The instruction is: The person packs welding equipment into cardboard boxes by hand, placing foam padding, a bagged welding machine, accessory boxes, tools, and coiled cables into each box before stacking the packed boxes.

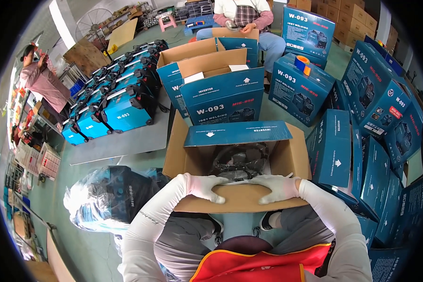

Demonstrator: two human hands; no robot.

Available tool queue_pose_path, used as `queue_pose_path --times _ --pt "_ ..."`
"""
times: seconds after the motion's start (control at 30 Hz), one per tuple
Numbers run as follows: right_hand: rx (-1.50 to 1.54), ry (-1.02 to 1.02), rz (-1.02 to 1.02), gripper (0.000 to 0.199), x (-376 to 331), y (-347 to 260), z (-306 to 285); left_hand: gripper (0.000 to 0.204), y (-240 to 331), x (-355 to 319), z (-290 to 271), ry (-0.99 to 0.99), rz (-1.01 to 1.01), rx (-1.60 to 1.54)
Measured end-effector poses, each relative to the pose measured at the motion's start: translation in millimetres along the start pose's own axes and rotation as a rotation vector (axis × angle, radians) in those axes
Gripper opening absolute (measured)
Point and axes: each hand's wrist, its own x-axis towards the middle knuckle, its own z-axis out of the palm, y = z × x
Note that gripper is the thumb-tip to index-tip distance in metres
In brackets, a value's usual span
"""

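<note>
An open cardboard box [293, 155], teal outside and brown inside, stands between my knees with its flaps spread. My left hand [204, 187], in a white glove, grips its near edge, thumb on the near flap [242, 199] and fingers over the inner side. To the right, my gloved right hand [275, 187] holds the same edge in the same way. Both hands' fingertips are partly hidden inside. Down in the box lies a dark item wrapped in clear plastic [242, 160]; its kind is hard to make out.
Open teal boxes [228, 101] stand just beyond. Closed boxes [336, 145] crowd the right, one bearing a tape roll [302, 65]. A plastic-wrapped machine [113, 197] sits at left, near rows of teal machines [127, 113]. One person [246, 16] sits ahead; another [42, 84] stands far left.
</note>
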Motion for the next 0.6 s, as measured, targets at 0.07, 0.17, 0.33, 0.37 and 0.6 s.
queue_pose_path --times 0.07,0.17,0.33,0.37,0.6 --pt "-0.022 -0.009 -0.021 0.091 -1.9 -13.6 -4.6 0.106 3.3 -3.8 5.1 0.08 0.065 0.063" --pt "-0.142 0.026 -0.033 0.11 -3.4 -15.5 4.3 0.121 22.9 -4.0 8.2 0.055 -0.047 0.201" --pt "-0.556 0.188 0.124 0.117 6.4 -44.9 31.5 0.124 54.7 5.6 34.1 0.275 -0.237 0.612" --pt "-0.58 0.144 0.161 0.116 10.0 -44.9 31.9 0.117 46.6 9.7 43.0 0.402 -0.186 0.671" --pt "-0.296 0.168 0.297 0.056 52.2 19.3 -8.4 0.089 49.0 28.1 54.5 0.332 -0.215 0.64"
